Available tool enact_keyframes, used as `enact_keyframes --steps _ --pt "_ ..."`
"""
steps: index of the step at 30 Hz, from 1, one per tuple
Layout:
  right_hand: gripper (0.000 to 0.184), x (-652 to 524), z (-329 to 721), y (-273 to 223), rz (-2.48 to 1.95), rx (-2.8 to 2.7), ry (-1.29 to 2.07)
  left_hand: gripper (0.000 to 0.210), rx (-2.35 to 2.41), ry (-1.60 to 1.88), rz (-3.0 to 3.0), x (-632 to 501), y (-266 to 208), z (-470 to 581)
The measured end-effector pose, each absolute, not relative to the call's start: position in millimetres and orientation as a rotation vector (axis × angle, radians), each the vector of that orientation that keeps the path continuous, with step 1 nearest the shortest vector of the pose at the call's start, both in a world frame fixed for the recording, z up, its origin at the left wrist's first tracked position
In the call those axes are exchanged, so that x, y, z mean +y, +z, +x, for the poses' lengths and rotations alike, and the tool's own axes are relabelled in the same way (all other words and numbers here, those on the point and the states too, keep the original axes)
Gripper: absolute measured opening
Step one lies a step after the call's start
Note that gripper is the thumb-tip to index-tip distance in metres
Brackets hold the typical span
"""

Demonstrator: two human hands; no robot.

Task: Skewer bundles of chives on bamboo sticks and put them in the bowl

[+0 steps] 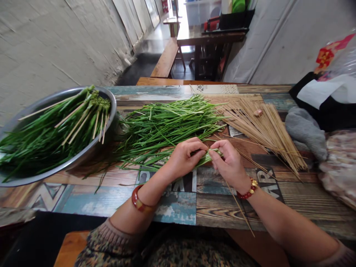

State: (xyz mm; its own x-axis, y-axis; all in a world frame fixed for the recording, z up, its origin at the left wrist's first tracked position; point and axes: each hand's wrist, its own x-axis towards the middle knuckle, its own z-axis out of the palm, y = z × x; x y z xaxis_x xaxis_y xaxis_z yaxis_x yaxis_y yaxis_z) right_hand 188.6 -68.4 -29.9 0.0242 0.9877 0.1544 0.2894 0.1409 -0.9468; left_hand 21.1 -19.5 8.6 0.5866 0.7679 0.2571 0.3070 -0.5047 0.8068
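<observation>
A small bunch of garlic chives (206, 158) lies between my two hands, its pale stem ends pointing right. My left hand (187, 155) is closed around the green stalks. At the stem ends, the fingers of my right hand (226, 158) pinch the bunch. A thin bamboo skewer (239, 207) runs from under my right hand down toward the table's front edge; its upper end is hidden. Just beyond my hands spreads a loose pile of chives (172, 124). Many bamboo skewers (267, 129) fan out to the right of it.
A metal basin (113, 107) at the left holds chive bundles on skewers. Along the right side of the patterned table (178, 207) are a grey cloth (304, 129) and a plastic bag (338, 163). Behind stand a bench (167, 59) and another table (191, 36).
</observation>
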Motion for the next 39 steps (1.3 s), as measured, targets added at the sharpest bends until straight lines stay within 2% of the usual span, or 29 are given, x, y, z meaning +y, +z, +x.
enact_keyframes --steps 5,9,14,18,26,39 --pt "0.027 -66.0 192.3 -24.9 -1.172 -1.299 1.156 0.022 0.948 0.635 2.037 -16.3 14.0 16.4" --pt "0.038 -66.0 193.0 -21.8 -1.093 -1.125 1.321 0.016 1.011 0.593 1.98 -16.9 12.6 17.3" --pt "0.037 -64.1 190.6 -23.0 -1.164 -1.169 1.354 0.014 1.113 0.681 1.921 -14.6 11.4 17.6" --pt "0.029 -63.3 189.2 -23.0 -1.295 -1.367 1.272 0.015 1.119 0.735 1.8 -13.3 10.6 16.3" --pt "0.024 -65.3 187.4 -20.3 -1.355 -1.676 0.755 0.027 0.991 0.595 1.584 -16.6 14.2 16.7" --pt "0.022 -69.4 180.4 -20.2 -1.329 -1.689 0.729 0.037 0.978 0.589 1.682 -17.4 8.8 18.1"
